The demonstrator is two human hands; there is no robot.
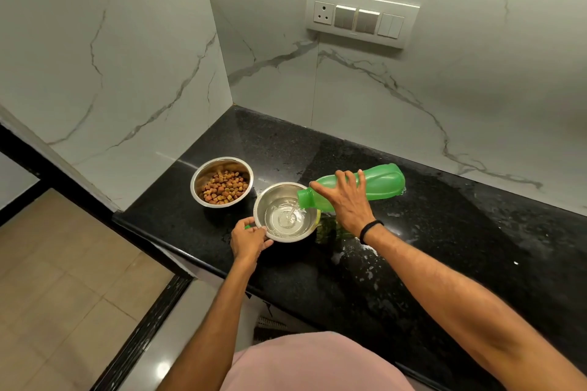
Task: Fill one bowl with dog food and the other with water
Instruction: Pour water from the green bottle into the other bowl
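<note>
**Head view.** Pouring stage of the task, centre of the frame.

Progress: the food bowl (222, 164), left of centre, holds a layer of kibble (225, 187) that covers its bottom; this half of the task looks done. The water bowl (273, 193), just beside it to the lower right, holds shallow water (286, 219) well below the rim. A thin stream falls into it from the mouth of the bottle (381, 181), so the second half is under way and not finished. What is left, by this judgement: bring the level up, tip the bottle upright and set it down.

Fingers and things: the right hand (344, 200) wraps the green bottle near its neck, fingers spread over the top and thumb pointing toward the mouth. The bottle lies nearly level, its mouth over the bowl's right rim and its base toward the right of the frame. The left hand (249, 238) grips the water bowl at its lower-left rim, fingers curled against the outer wall and thumb at the rim, steadying it on the counter (444, 232). A small green bit (247, 227) shows at this hand's knuckles; what it is cannot be told.

Wet patches (368, 263) lie on the counter below and to the right of the bowl.
</note>
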